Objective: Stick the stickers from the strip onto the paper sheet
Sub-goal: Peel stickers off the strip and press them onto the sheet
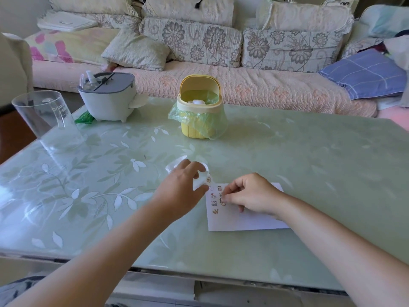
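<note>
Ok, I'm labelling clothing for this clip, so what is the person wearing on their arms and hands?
Nothing that shows. The left hand and right hand are ungloved, with no ring, watch or bracelet visible. The left arm and right arm are bare to the frame's edge, with no sleeve in view.

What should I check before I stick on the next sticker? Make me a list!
1. The white paper sheet lies flat on the green glass table: ok.
2. The left hand holds the clear plastic sticker strip: ok.
3. The small sticker pinched by the right hand is fully stuck down: cannot tell, fingers hide it.
4. Bare room on the sheet beside the stuck cartoon stickers: ok.
5. Strip has stickers left: ok, one shows.
</note>
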### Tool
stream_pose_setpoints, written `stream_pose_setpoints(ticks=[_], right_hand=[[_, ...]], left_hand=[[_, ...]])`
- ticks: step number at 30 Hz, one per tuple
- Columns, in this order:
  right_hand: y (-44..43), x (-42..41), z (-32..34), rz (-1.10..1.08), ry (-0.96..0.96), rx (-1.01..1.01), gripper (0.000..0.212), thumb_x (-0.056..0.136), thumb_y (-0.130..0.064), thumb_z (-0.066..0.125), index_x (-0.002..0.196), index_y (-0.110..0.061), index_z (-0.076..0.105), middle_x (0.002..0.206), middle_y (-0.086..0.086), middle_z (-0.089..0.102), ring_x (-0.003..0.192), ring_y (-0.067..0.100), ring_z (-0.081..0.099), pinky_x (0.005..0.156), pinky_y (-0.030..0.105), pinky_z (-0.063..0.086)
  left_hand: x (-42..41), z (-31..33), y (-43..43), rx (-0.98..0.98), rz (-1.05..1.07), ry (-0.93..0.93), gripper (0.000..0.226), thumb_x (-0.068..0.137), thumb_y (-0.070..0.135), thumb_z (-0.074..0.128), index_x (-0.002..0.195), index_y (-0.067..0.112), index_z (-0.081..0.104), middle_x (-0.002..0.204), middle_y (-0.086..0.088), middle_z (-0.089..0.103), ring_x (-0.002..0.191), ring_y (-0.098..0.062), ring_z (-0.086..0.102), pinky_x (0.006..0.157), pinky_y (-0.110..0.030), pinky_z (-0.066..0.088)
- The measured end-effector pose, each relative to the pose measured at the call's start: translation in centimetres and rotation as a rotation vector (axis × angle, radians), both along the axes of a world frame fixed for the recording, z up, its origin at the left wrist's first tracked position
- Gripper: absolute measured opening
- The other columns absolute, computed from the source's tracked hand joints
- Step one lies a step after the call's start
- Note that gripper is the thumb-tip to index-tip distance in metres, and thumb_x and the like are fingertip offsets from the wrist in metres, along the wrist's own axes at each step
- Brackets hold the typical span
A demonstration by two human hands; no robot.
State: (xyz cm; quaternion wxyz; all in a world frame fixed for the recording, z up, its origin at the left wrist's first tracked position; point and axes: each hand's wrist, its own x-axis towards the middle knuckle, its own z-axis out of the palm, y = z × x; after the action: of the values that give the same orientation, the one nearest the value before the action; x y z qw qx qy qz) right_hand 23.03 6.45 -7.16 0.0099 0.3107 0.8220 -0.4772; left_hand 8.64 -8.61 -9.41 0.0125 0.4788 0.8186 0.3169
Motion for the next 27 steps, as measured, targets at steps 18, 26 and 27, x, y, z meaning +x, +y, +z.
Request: stream_pose_setpoints(ticks=[18, 26, 27], right_hand=[[-0.6, 1.2, -1.8, -0.063, 0.01, 0.034, 0.002, 0.081, -0.02, 0.079, 0.08, -0.02, 0.078, 0.08, -0.001, 0.076, 0.066, 0.01, 0.061, 0.062, 0.027, 0.053], [-0.7, 0.5, -1.9, -0.026, -0.061, 0.137, 0.006, 0.076, -0.025, 0.081, 0.072, -0.028, 0.077, 0.069, -0.016, 0.071, 0.068, 0.001, 0.061, 0.065, 0.019, 0.044], [-0.7, 0.4, -1.8, -0.028, -0.066, 0.143, 0.007, 0.076, -0.025, 0.081, 0.072, -0.028, 0.077, 0.068, -0.015, 0.07, 0.066, 0.001, 0.059, 0.064, 0.019, 0.043]], left_hand=[[2.2, -2.5, -0.8, -0.159, -0.268, 0.133, 0.038, 0.085, 0.047, 0.068, 0.119, 0.03, 0.067, 0.116, 0.014, 0.056, 0.112, -0.013, 0.046, 0.09, -0.031, 0.045], [2.1, -2.7, -0.8, -0.151, -0.271, 0.126, 0.038, 0.084, 0.048, 0.068, 0.119, 0.031, 0.067, 0.116, 0.014, 0.056, 0.113, -0.013, 0.045, 0.091, -0.032, 0.045], [2.1, -2.7, -0.9, -0.152, -0.272, 0.126, 0.039, 0.084, 0.048, 0.067, 0.119, 0.031, 0.067, 0.116, 0.014, 0.056, 0.113, -0.013, 0.045, 0.091, -0.032, 0.045]])
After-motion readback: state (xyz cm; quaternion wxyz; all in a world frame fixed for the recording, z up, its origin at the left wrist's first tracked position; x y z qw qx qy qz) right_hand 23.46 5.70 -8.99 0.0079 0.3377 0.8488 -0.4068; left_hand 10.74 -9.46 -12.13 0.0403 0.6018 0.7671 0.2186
